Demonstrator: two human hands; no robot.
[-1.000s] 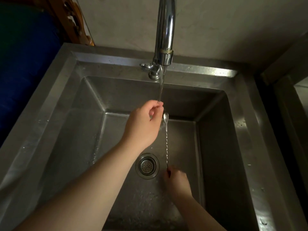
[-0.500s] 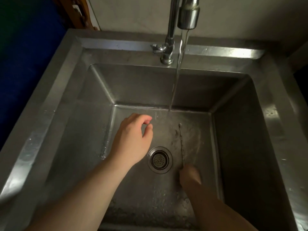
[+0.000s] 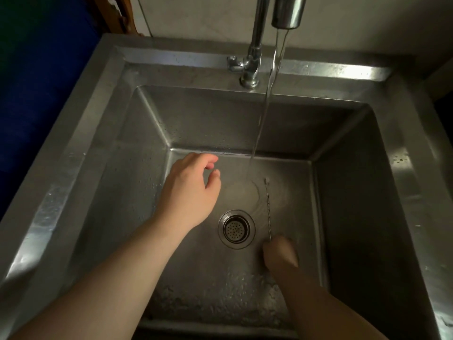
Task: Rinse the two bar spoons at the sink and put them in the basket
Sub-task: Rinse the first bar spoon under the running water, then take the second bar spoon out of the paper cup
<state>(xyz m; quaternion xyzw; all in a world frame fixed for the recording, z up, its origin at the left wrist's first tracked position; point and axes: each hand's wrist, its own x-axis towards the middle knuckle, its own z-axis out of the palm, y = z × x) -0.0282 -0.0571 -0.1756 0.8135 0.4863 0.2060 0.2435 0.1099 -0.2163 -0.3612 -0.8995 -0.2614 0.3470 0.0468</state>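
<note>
The right hand (image 3: 280, 252) was low in the sink (image 3: 110, 153), near the front. Its grip was pinched shut on the bottom end of one bar spoon (image 3: 267, 207). The thin twisted spoon stuck out from the fingers and pointed away toward the back wall of the sink, just to the right of the drain (image 3: 236, 228). Its far tip was close to where the water (image 3: 266, 101) hit the sink floor, but a little to the right of the stream. Only this one spoon showed.

The left hand (image 3: 190, 192) hung over the left part of the sink floor. Its grip was loosely spread, with curled fingers (image 3: 210, 159) and the thumb apart from them, and it held nothing. It was well apart from the spoon, with the stream between them.

The water ran down from the tap (image 3: 288, 12) at the top.

One second before, the left hand had been up under the water, pinching near the spoon's bowl, and the spoon had stood higher. Half a second before, the left hand had already let go. Since then both hands and the spoon had stayed in nearly the same places.
</note>
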